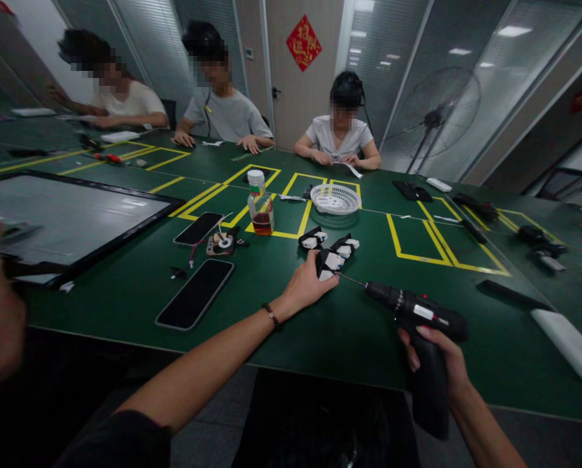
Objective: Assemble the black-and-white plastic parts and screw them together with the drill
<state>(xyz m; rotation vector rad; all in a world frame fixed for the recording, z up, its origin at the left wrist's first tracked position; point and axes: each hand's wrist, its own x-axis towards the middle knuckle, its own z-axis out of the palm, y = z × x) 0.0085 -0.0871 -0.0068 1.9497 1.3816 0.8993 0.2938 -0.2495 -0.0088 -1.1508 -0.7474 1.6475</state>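
Note:
My right hand [444, 361] is closed round the handle of a black cordless drill [410, 309]. Its long thin bit points left and reaches a black and white part [328, 261], whose exact kind I cannot make out. My left hand [306, 286] grips that part on the green table [276, 312], with the thumb beside the bit's tip. Two similar black and white pieces [314, 239] lie just beyond, one touching or very close to the held one. Whether the bit sits in a screw is too small to tell.
Left of my hand lie two phones [196, 296] and a small motor-like device with wires [221, 244]. A bottle of reddish liquid [261, 208] and a white basket [335, 199] stand beyond. Several people sit around; one person's arm [0, 312] is close at left.

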